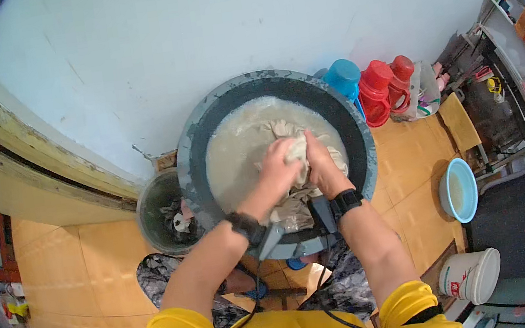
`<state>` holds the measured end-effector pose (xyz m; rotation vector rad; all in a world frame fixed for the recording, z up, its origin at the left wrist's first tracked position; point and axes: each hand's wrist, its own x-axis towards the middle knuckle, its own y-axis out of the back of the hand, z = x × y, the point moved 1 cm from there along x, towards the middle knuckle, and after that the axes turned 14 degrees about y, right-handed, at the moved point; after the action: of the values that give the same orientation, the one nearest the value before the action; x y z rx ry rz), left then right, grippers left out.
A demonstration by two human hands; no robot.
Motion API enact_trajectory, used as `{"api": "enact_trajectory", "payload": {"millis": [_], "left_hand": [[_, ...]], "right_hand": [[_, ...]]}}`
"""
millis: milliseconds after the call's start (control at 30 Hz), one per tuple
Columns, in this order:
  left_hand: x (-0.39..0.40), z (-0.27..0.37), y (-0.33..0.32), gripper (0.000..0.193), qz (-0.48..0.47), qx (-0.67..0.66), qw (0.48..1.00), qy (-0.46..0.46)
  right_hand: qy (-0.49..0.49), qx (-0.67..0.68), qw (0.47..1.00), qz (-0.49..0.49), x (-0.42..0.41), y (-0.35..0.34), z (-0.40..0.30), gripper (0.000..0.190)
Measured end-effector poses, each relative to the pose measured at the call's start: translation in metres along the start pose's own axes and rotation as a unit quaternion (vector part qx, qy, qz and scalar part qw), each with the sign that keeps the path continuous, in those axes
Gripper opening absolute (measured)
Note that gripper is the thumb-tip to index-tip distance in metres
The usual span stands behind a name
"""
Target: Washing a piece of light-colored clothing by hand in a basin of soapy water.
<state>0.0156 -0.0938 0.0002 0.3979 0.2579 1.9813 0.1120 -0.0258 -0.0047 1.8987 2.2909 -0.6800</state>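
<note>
A large dark plastic tub (184, 139) stands before me, holding cloudy water with suds at its edge. In it lies wet beige cloth (300, 204), bunched on the tub's right side and partly under the surface. My left hand (281, 171) and my right hand (323, 163) press a fold of this cloth between them. The left fingers look slightly blurred. How much of the cloth lies under the murky water is hidden. Black straps with cables sit on both wrists.
A bin (143, 219) with refuse touches the tub's left. Blue (344, 73) and red plastic jugs (376, 80) stand along the wall at right. A light blue basin (460, 190) and a white lidded bucket (466, 277) are further right. A wall rises behind the tub.
</note>
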Motion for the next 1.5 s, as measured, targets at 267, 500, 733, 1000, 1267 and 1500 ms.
{"api": "enact_trajectory", "payload": {"millis": [267,500,733,1000,1267,1500], "left_hand": [[0.045,-0.032,-0.001,0.034,0.003,0.068,0.97,0.232],[-0.014,0.027,-0.008,0.029,0.064,0.127,0.989,0.025],[0.019,-0.001,0.006,0.023,0.03,0.053,0.978,0.199],[0.011,0.021,0.005,0.027,-0.018,0.164,0.958,0.235],[-0.035,0.024,-0.002,0.026,0.04,0.139,0.988,0.059],[0.004,0.004,0.02,0.024,0.049,0.136,0.961,0.235]], "right_hand": [[0.17,-0.176,0.957,-0.158,0.023,0.008,0.06,0.047],[0.01,0.025,1.0,-0.003,0.007,0.011,0.018,0.05],[0.044,-0.095,0.994,-0.014,-0.021,-0.01,0.019,0.049],[0.024,-0.08,0.996,-0.038,-0.026,-0.006,0.02,0.048],[-0.012,-0.031,0.998,0.044,-0.02,0.009,0.007,0.041],[0.109,-0.1,0.989,-0.024,-0.049,-0.024,0.03,0.038]]}}
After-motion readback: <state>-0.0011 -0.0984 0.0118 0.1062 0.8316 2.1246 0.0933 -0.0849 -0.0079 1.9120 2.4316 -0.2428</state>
